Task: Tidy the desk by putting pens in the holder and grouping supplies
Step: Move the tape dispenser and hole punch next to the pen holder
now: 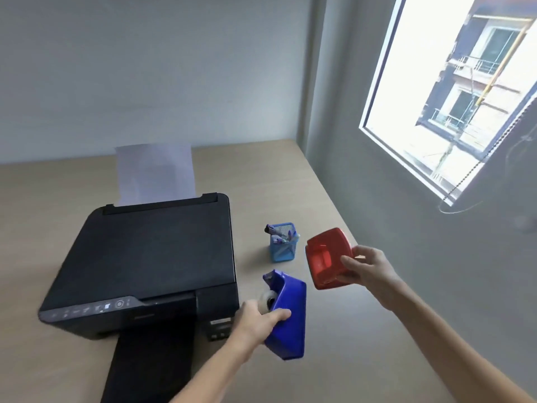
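Head view: pens already standing in small blue mesh holder on beige wooden surface. Grouping unfinished, by the look. Left hand clamped on blue plastic tape dispenser, tilted, long axis running away, cutter end far. Right hand gripping red plastic hole punch, lifted beside holder.

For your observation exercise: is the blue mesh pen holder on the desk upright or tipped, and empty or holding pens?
Upright and holding pens. The pen holder stands on its base on the desk, with pen ends poking above its rim.
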Tool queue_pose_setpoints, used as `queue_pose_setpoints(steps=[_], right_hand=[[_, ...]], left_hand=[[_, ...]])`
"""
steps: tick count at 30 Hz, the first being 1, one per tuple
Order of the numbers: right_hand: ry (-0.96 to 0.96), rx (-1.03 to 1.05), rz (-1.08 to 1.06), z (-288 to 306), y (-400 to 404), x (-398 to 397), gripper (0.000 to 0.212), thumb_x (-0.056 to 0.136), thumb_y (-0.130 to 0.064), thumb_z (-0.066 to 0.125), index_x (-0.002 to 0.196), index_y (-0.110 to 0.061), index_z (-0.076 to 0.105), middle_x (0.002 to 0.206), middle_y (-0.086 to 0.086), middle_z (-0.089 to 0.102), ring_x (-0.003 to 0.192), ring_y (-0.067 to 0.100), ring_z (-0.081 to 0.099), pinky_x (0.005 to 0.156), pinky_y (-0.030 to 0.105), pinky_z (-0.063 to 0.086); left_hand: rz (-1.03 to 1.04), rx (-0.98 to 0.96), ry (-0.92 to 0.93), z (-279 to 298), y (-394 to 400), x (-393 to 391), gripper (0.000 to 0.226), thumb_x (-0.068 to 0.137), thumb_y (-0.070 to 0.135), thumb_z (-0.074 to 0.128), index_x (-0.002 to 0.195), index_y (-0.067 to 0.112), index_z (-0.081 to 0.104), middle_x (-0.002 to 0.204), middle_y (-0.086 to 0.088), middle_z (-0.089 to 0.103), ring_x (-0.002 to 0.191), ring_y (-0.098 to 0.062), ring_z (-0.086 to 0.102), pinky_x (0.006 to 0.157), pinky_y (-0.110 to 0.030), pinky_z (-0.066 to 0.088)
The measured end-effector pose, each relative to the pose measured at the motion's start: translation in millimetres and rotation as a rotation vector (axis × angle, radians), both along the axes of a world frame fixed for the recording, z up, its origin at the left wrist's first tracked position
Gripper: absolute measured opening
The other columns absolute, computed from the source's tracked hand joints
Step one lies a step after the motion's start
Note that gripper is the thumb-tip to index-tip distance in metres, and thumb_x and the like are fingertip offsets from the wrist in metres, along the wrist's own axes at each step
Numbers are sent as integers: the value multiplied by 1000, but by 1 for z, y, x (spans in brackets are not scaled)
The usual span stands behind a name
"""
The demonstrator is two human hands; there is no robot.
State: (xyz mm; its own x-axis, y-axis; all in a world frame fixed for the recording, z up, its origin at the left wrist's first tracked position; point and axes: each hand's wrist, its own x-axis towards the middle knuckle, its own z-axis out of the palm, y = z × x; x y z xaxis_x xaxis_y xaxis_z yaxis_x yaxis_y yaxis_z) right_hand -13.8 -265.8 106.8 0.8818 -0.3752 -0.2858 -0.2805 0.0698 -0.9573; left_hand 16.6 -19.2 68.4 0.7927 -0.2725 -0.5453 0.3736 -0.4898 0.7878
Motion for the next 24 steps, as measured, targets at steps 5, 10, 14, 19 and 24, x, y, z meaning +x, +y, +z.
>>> queue_pose_setpoints(steps=[5,10,14,19,24], right_hand=[[147,-15,-27,-63,-13,9,14,89,3,54,76,-1,56,71,18,61,60,29,66,53,28,61],[277,-26,-13,-117,-10,30,11,89,0,56,99,0,56,80,12,59,58,19,67,51,26,60],[314,-14,-49,-141,-2,42,17,90,-2,55,107,2,54,95,21,61,65,22,67,48,22,57],[331,-52,-57,-152,-2,55,21,91,-7,55,110,0,54,103,26,65,75,27,71,56,27,60],[356,-83,-29,-147,-1,56,23,91,-10,55,112,-1,54,104,25,66,80,29,70,67,36,62]], left_hand=[[-36,361,-166,-34,-38,25,24,67,37,68,69,22,50,78,-3,65,76,-25,62,57,-25,41],[-53,550,-215,-58,-63,41,28,73,34,62,91,13,57,100,-7,70,92,-28,66,70,-28,51],[-59,596,-216,-69,-84,43,47,78,31,66,114,6,48,117,-9,65,108,-28,63,85,-31,51],[-68,618,-185,-71,-103,54,50,80,24,63,117,2,39,122,-15,61,115,-34,59,93,-35,47],[-77,610,-184,-69,-103,56,53,79,27,65,118,2,38,123,-16,61,115,-34,59,95,-35,47]])
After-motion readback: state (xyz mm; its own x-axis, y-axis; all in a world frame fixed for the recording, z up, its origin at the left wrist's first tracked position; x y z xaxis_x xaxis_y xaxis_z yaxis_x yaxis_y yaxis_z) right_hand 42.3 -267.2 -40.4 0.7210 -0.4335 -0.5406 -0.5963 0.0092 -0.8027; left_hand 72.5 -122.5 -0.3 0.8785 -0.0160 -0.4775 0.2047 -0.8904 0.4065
